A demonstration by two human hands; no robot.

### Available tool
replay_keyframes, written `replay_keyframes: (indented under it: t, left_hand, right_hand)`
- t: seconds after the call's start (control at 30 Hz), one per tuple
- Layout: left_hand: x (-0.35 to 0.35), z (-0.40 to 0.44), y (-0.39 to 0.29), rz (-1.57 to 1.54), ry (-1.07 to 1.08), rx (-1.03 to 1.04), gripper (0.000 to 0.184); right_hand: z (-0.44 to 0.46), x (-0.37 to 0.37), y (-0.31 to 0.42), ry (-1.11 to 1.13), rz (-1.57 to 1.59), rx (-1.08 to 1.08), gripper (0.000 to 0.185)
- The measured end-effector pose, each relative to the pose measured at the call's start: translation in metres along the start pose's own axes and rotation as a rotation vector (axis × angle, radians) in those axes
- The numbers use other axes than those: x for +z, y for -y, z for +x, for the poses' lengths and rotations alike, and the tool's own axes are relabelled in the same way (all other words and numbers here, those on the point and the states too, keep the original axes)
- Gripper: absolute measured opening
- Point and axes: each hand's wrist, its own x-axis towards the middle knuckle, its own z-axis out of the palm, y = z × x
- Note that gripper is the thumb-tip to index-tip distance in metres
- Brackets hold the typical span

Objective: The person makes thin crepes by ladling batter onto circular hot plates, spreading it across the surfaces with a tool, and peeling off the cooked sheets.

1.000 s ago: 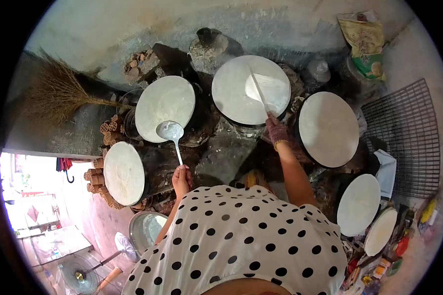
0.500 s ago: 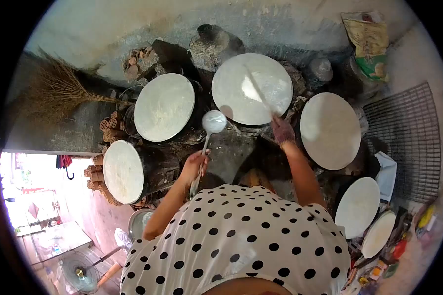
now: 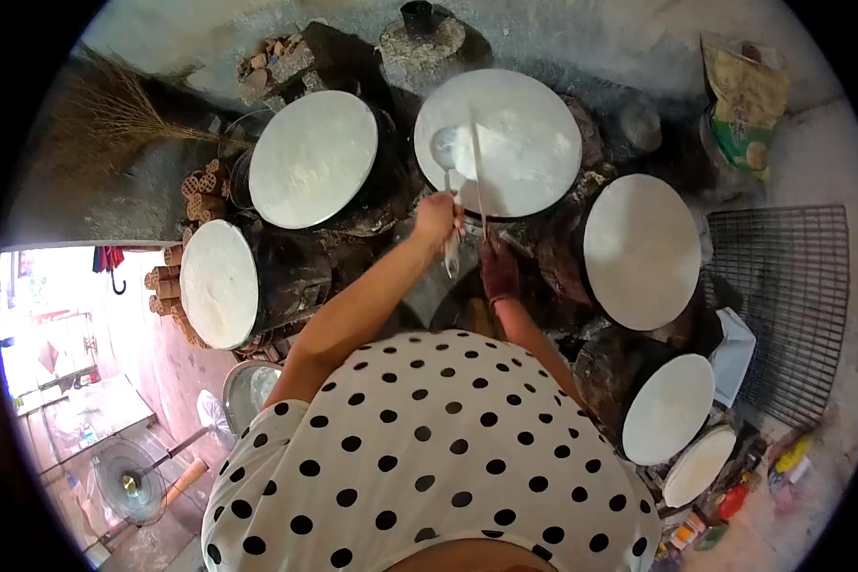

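Note:
My left hand [image 3: 437, 217] is closed round the handle of a metal ladle [image 3: 445, 146], whose bowl is over the left part of the round top-centre griddle [image 3: 543, 119]. I cannot tell whether the bowl touches the surface. In a dark reddish glove, my right hand [image 3: 500, 271] grips a long, thin spatula [image 3: 478, 176]. Its blade reaches across that griddle, just right of the ladle. White, wet-looking batter [image 3: 465, 153] lies around the ladle and blade, with paler smears farther right.
More round, whitish griddles stand around me: upper left [image 3: 315, 157], far left [image 3: 219, 286], right [image 3: 642, 253] and lower right [image 3: 667, 410]. A twig broom [image 3: 133, 114] leans at left near stacked perforated briquettes [image 3: 203, 195]. A wire rack [image 3: 782, 305] and a fan [image 3: 129, 481] flank me.
My left hand has carried the ladle up and right, from beside the top-centre griddle to over it. My right hand has moved left and down, turning the spatula nearly upright in view.

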Motion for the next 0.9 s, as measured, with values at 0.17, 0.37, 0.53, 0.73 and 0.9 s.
replay_keyframes:
  t: [0.17, 0.37, 0.53, 0.73, 0.9]
  left_hand:
    - [-0.048, -0.079, -0.032, -0.490, 0.340, 0.067, 0.031]
    - [-0.057, -0.093, -0.037, -0.502, 0.243, 0.029, 0.029]
    - [-0.106, -0.137, -0.006, -0.677, 0.096, -0.109, 0.028]
    - [-0.189, -0.271, 0.043, -0.910, 0.131, -0.071, 0.032]
    - [-0.240, -0.341, 0.116, -0.903, -0.010, -0.003, 0.031]
  right_hand:
    - [0.007, -0.116, 0.010, -0.277, 0.348, -0.181, 0.036]
    - [0.038, -0.096, 0.012, 0.180, -0.127, -0.169, 0.048]
    - [0.006, -0.085, -0.005, -0.194, -0.006, -0.104, 0.039]
    - [-0.017, -0.060, 0.005, -0.140, -0.646, -0.110, 0.032]
    - [0.018, -0.086, 0.131, 0.114, -0.448, -0.044, 0.047]
